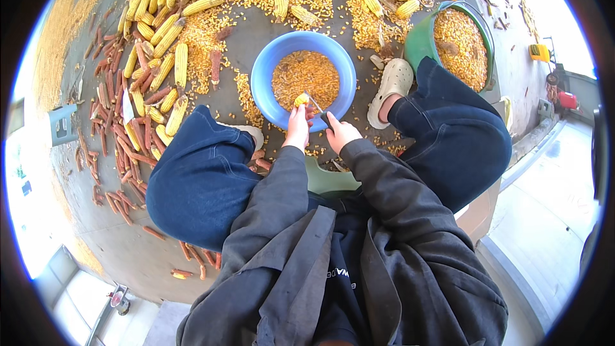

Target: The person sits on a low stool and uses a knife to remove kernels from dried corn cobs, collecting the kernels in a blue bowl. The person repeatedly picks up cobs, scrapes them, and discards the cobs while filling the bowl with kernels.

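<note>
My left hand (298, 127) grips a corn cob (301, 100), its yellow tip showing past the fingers. In my right hand (344, 130) is a dark-handled tool (326, 119) with a thin metal shaft; its tip meets the cob, and the exact kind of tool is hard to tell. Both hands are over the near rim of a blue plastic basin (259, 74). Loose corn kernels (307, 74) cover the basin's bottom. The lower part of the cob is hidden in my left hand.
A green bucket (417, 41) full of kernels stands beside my right foot (391, 89). Unshelled ears (168, 33) are heaped ahead and to the left. Bare reddish cobs (113, 101) litter the floor at left. A green plastic stool (326, 178) is beneath me.
</note>
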The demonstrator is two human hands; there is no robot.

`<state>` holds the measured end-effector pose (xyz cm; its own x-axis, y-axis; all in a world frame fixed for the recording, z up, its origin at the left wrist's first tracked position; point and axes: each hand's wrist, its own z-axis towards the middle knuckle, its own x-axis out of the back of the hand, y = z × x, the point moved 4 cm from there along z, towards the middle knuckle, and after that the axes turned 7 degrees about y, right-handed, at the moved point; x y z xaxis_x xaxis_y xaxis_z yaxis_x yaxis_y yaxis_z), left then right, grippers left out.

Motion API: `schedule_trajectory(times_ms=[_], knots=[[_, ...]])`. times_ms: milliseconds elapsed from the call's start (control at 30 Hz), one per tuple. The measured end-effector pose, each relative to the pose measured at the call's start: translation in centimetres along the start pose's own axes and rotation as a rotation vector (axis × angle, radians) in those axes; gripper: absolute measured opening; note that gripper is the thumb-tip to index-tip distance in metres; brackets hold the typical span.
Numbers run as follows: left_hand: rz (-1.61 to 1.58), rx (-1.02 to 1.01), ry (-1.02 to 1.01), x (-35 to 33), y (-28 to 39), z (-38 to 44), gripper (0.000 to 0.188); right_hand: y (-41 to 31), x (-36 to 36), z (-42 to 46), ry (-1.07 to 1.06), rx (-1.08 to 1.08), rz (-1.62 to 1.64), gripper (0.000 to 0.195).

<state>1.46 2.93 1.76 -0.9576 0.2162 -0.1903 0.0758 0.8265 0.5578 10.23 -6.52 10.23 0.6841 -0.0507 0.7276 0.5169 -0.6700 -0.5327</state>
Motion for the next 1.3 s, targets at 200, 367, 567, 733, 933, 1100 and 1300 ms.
schedule_trajectory(times_ms=[200, 367, 567, 733, 933, 1100, 1300], knots=[[0.147, 0.155, 0.104, -0.1, 0.2, -0.7, 0.017, -0.6, 2.0, -0.9, -0.010, -0.034, -0.046, 0.046], [0.028, 0.352, 0.076, 0.7, -1.0, -0.5, 0.015, -1.6, 3.3, -3.1, 0.020, -0.072, -0.025, 0.043], [-0.083, 0.524, 0.105, 1.2, -1.7, -0.3, 0.010, -3.2, 4.8, -5.7, -0.122, -0.144, -0.021, 0.040], [-0.115, 0.549, 0.095, 0.5, -1.5, -0.5, 0.010, -2.6, 3.8, -5.6, -0.070, -0.113, -0.011, 0.040], [-0.280, 0.645, 0.120, 0.0, -1.4, -1.2, 0.037, -3.5, 4.0, -5.3, -0.160, -0.146, -0.064, 0.043], [-0.208, 0.646, 0.187, 0.8, -2.6, 0.1, 0.052, -3.9, 3.1, -5.9, -0.160, -0.117, -0.116, 0.043], [-0.204, 0.670, 0.154, -0.4, -2.1, 0.0, 0.050, -3.9, 3.1, -5.9, -0.114, -0.109, -0.170, 0.042]])
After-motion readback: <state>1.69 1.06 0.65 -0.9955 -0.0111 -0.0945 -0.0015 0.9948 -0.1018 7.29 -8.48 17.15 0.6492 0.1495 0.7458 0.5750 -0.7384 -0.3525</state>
